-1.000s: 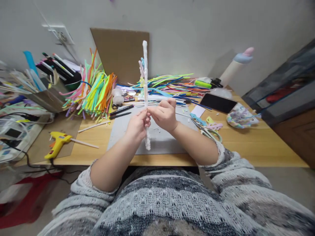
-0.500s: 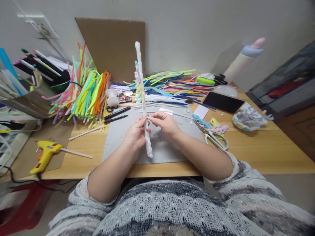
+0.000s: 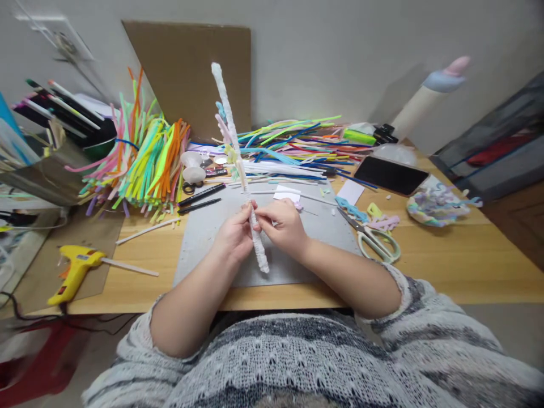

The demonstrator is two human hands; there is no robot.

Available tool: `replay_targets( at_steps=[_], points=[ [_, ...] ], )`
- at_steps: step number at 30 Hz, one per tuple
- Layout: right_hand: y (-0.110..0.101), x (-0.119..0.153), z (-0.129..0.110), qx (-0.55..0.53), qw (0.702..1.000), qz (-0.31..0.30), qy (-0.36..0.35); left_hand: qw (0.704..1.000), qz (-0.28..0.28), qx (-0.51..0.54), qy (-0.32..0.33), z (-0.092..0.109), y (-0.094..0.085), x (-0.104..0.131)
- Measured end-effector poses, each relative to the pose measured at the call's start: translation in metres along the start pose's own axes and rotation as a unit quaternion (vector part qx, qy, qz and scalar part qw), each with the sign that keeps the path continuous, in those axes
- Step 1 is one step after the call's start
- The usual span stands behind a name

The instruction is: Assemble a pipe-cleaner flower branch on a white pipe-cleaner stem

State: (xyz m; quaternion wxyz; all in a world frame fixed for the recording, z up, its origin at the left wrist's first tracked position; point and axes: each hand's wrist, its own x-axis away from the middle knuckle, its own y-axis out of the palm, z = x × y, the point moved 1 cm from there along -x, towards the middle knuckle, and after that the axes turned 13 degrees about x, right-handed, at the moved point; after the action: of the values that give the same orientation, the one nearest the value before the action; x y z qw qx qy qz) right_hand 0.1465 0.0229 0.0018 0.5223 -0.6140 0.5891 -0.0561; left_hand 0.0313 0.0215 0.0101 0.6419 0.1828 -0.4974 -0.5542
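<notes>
Now tipped further left at its top, the white rod (image 3: 243, 180) slants away above the grey mat (image 3: 204, 243); my left hand (image 3: 236, 233), nearer, grips its lower half; my right hand (image 3: 285, 226) curls alongside, hold unclear.

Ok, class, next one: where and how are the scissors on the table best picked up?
Probably by the handle loops, coming from the near right with the right hand. The scissors lie with their loops toward the table's near edge, while the blades point away and leftward, close to the blue piece.
</notes>
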Motion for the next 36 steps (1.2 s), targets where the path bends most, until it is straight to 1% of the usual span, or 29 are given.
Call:
replay_targets(
  at_steps=[2,3,5,7,8,9,10,11,13,14,16,18,21,22,23,24,25,27,28,29,30,31,33,36],
  points=[
    [-0.01,-0.004,0.004,0.042,0.998,-0.02,-0.037,0.997,-0.02,-0.06,0.042,0.002,-0.003,-0.001],
    [-0.017,-0.008,0.009,0.056,0.998,-0.021,-0.036,0.994,-0.031,-0.088,0.065,0.003,-0.005,-0.001],
    [-0.032,-0.016,0.027,0.086,0.996,-0.007,0.023,0.985,-0.044,-0.129,0.102,0.006,-0.008,-0.001],
    [-0.043,-0.021,0.052,0.135,0.984,-0.027,0.111,0.98,-0.055,-0.153,0.11,0.007,-0.009,-0.001],
    [-0.046,-0.023,0.065,0.176,0.972,-0.049,0.151,0.979,-0.063,-0.164,0.106,0.008,-0.01,-0.002],
    [-0.047,-0.023,0.077,0.21,0.958,-0.081,0.175,0.976,-0.071,-0.176,0.104,0.008,-0.01,-0.002],
    [-0.045,-0.022,0.088,0.227,0.949,-0.12,0.183,0.973,-0.078,-0.19,0.106,0.007,-0.01,-0.002],
    [-0.042,-0.02,0.097,0.228,0.943,-0.153,0.19,0.969,-0.082,-0.203,0.111,0.007,-0.011,-0.003],
    [-0.032,-0.015,0.109,0.194,0.939,-0.212,0.189,0.962,-0.08,-0.226,0.132,0.005,-0.012,-0.004],
    [-0.027,-0.013,0.112,0.175,0.939,-0.231,0.185,0.958,-0.074,-0.236,0.143,0.004,-0.012,-0.004],
    [-0.02,-0.01,0.114,0.152,0.939,-0.249,0.18,0.949,-0.055,-0.26,0.168,0.002,-0.013,-0.004],
    [-0.018,-0.009,0.114,0.148,0.939,-0.251,0.182,0.936,-0.034,-0.288,0.199,0.0,-0.014,-0.004],
    [-0.025,-0.011,0.108,0.121,0.942,-0.246,0.195,0.918,-0.006,-0.322,0.231,0.0,-0.014,-0.002],
    [-0.028,-0.012,0.104,0.083,0.946,-0.241,0.2,0.915,0.001,-0.328,0.236,0.0,-0.013,-0.002],
    [-0.032,-0.013,0.098,0.021,0.949,-0.238,0.208,0.913,0.007,-0.331,0.237,0.0,-0.013,-0.002],
    [-0.034,-0.014,0.091,-0.065,0.945,-0.235,0.216,0.913,0.009,-0.332,0.237,-0.001,-0.013,-0.002],
    [-0.036,-0.014,0.082,-0.169,0.932,-0.231,0.224,0.914,0.009,-0.331,0.235,-0.001,-0.013,-0.003],
    [-0.034,-0.013,0.063,-0.361,0.876,-0.209,0.242,0.92,0.003,-0.321,0.227,-0.003,-0.014,-0.003],
    [-0.031,-0.012,0.053,-0.426,0.848,-0.188,0.254,0.924,0.0,-0.311,0.222,-0.005,-0.014,-0.003],
    [-0.027,-0.011,0.045,-0.465,0.828,-0.16,0.269,0.93,-0.004,-0.299,0.215,-0.007,-0.014,-0.003],
    [-0.022,-0.01,0.038,-0.487,0.815,-0.133,0.284,0.936,-0.006,-0.286,0.207,-0.009,-0.014,-0.003],
    [-0.016,-0.008,0.033,-0.498,0.807,-0.111,0.296,0.942,-0.007,-0.274,0.195,-0.011,-0.015,-0.003],
    [-0.007,-0.006,0.025,-0.505,0.802,-0.077,0.311,0.953,-0.008,-0.255,0.164,-0.014,-0.015,-0.002],
    [0.0,-0.004,0.022,-0.493,0.81,-0.038,0.316,0.964,-0.008,-0.232,0.126,-0.017,-0.016,0.0]
  ],
)
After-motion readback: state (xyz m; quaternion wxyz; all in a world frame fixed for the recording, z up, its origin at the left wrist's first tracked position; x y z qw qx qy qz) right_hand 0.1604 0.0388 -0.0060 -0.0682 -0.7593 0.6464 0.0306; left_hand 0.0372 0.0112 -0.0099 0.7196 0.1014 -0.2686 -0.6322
